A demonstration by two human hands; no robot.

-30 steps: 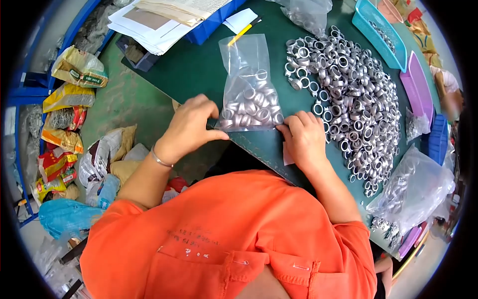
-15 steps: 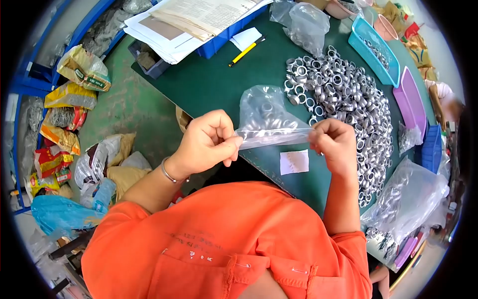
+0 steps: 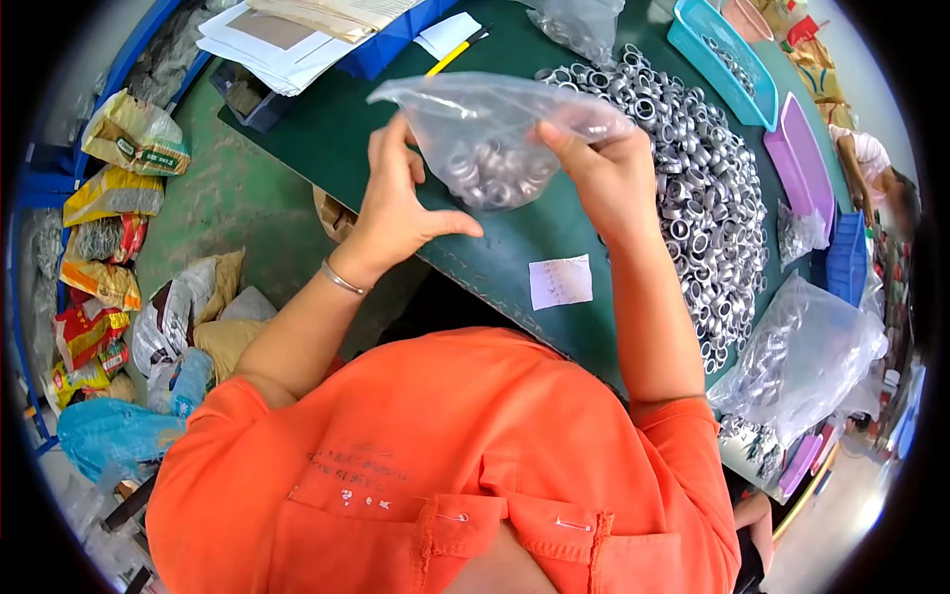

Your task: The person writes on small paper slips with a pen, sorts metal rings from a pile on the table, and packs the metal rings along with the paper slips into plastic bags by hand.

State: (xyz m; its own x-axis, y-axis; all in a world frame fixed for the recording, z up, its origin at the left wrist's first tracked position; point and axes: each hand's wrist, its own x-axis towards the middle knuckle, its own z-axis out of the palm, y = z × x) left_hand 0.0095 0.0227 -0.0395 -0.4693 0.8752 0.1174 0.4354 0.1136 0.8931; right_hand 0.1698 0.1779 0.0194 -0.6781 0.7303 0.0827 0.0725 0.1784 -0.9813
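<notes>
A clear plastic bag (image 3: 475, 114) with several metal rings at its bottom is over the green table (image 3: 475, 257). My right hand (image 3: 609, 178) pinches the bag's right side between thumb and fingers. At the bag's left side is my left hand (image 3: 396, 203), its thumb stretched out and apart from the fingers; the fingertips are partly behind the bag's edge. A large heap of metal rings (image 3: 708, 198) lies to the right of my right hand. Below the bag, a small white paper (image 3: 560, 282) with faint writing lies near the table edge.
Papers (image 3: 287, 40) and a yellow pen (image 3: 450, 57) lie at the back left. On the right are a turquoise basket (image 3: 727, 59), a purple tray (image 3: 798, 163), a blue bin (image 3: 846, 257) and a big clear bag (image 3: 802, 356). Another person (image 3: 871, 168) is at the far right.
The bag has gone from stretched flat between both hands to raised and spread, its rings hanging low. My left hand has loosened from its pinch. Both hands have moved up in view.
</notes>
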